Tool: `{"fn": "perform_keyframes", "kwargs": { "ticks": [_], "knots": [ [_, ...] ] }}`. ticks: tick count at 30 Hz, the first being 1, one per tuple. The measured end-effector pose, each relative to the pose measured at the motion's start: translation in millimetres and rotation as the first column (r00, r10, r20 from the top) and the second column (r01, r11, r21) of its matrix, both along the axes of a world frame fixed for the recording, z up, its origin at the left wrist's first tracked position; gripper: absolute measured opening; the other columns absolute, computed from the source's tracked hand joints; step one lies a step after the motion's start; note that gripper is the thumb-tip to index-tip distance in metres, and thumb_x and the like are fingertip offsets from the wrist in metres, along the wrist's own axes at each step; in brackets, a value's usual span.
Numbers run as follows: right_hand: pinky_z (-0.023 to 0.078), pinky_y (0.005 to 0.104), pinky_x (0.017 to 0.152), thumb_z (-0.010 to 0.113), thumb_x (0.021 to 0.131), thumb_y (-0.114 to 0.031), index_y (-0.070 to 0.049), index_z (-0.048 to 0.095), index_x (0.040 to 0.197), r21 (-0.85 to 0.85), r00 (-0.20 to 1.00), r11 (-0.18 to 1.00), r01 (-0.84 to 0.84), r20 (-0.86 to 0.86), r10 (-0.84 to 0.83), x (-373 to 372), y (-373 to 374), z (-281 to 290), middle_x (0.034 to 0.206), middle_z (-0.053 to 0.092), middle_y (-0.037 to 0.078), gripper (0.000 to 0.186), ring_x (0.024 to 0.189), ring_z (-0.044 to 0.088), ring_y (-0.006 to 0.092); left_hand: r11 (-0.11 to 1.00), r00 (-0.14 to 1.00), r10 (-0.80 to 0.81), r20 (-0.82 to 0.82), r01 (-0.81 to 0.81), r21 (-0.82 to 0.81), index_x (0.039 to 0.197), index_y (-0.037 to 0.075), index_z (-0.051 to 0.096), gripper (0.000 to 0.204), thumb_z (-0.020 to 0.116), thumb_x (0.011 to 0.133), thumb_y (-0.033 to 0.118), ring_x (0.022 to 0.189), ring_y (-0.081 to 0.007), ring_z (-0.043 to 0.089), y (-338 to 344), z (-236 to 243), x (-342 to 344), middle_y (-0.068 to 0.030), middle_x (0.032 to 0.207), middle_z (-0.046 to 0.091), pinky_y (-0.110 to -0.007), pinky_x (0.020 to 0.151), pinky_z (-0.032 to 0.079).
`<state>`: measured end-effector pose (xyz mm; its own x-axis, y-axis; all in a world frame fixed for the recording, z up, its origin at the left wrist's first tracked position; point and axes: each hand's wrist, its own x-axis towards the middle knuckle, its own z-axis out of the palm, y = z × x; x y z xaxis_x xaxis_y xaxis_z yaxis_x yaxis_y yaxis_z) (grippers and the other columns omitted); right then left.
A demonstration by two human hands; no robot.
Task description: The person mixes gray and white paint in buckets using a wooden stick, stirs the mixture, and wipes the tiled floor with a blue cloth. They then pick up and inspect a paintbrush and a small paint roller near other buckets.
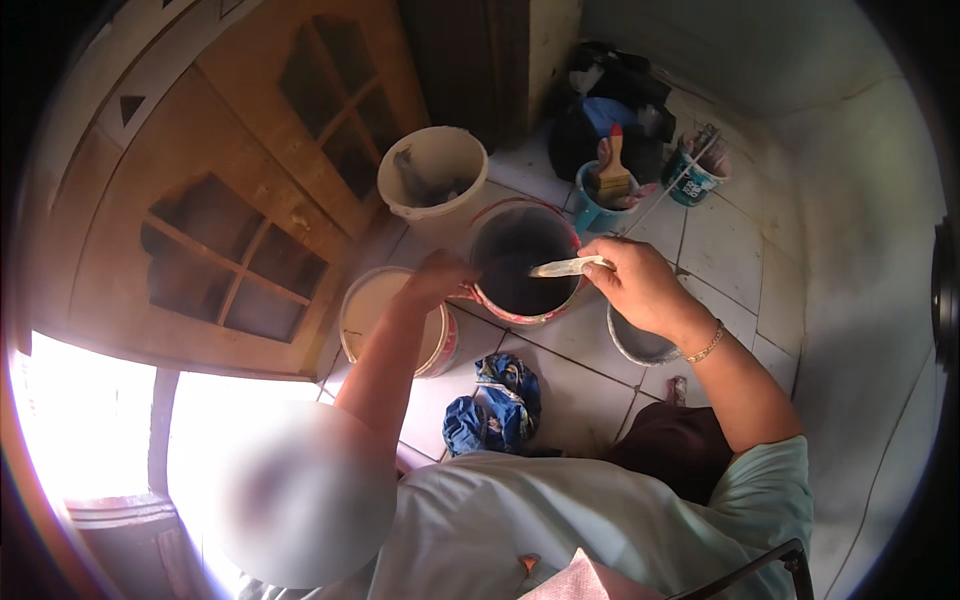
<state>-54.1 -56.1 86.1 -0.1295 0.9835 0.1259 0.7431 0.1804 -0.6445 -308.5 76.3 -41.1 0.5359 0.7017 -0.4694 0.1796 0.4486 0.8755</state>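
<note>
A person in a pale shirt crouches over a tiled floor (720,250) crowded with paint pots, both arms reaching forward. Nearest the body, below and between the two forearms, a crumpled blue cloth (495,405) lies on the tiles. Under the right wrist sits a small grey bowl (635,345), partly hidden by the arm, which wears a gold bracelet (708,345).

The right hand (635,285) is clenched around one end of a pale, paint-crusted stirring stick (568,267), whose other end reaches out over the dark paint bucket (525,262). The left hand (437,277) grips the near left rim of that same bucket, fingers curled over its edge. The bucket, red-rimmed and filled with dark liquid, stands between the two hands, touching both.

Just below the left forearm stands a cream-filled bucket (375,312). Beyond the left hand, a white bucket (433,175) holds dregs and a tool. Beyond the right hand, a blue tub (600,208) carries a wide paintbrush (612,170) with a red-tipped handle, and further right a small tin (695,172) holds more tools. A dark bag (610,95) slumps against the wall behind them. To the far left of the hands leans a wooden door (230,200) with glass panes.
</note>
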Motion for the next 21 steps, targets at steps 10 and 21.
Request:
{"fn": "perform_keyframes", "kwargs": {
  "ticks": [10,21],
  "knots": [
    [0.048,0.0375,0.065,0.061,0.081,-0.007,-0.001,0.059,0.095,0.055,0.982,0.994,-0.093,0.168,0.083,-45,19,-31,0.085,0.061,0.015,0.016,0.074,0.060,0.0325,0.530,0.618,0.308,-0.723,0.520,0.670,0.088,0.008,0.069,0.021,0.063,0.071,0.018,0.088,-0.0335,0.063,33,-72,-9,-0.0220,0.093,0.064,-0.043,0.084,0.048],
    [0.048,0.0394,0.066,0.061,0.081,-0.012,-0.003,0.060,0.100,0.130,0.949,0.988,-0.087,0.311,0.043,-72,55,-49,0.089,0.060,0.014,0.020,0.076,0.061,0.0306,0.742,0.811,0.117,-0.573,0.312,0.594,0.104,0.005,0.065,0.038,0.064,0.077,0.032,0.094,-0.0334,0.062,27,88,-41,-0.0211,0.097,0.064,-0.039,0.081,0.048]
  ]
}}
